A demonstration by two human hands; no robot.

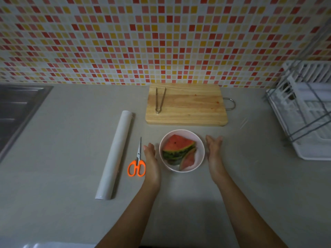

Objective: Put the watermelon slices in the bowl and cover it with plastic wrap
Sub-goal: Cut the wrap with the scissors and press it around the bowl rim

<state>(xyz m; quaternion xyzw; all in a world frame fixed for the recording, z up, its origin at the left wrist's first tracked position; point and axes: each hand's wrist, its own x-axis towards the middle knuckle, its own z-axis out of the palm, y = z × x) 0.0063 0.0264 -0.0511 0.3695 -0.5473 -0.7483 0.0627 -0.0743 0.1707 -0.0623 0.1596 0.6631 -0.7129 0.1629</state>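
Pink bowl (199, 159) mid-counter holds red, green-rinded watermelon slices (177, 146). Left hand (150, 155) and right hand (214, 149) flank it, fingers straight, gripping nothing. Scissors (137, 164) just left, cutting board (188, 106) behind; open counter (250, 167) to the right.

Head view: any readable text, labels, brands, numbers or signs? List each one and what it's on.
None: no word, label, brand, number or sign can be read in this view.
On the plastic wrap roll: plain surface, no print shows.
On the scissors: no marking legible.
On the wooden cutting board, bowl, dish rack and tiled wall: no text.
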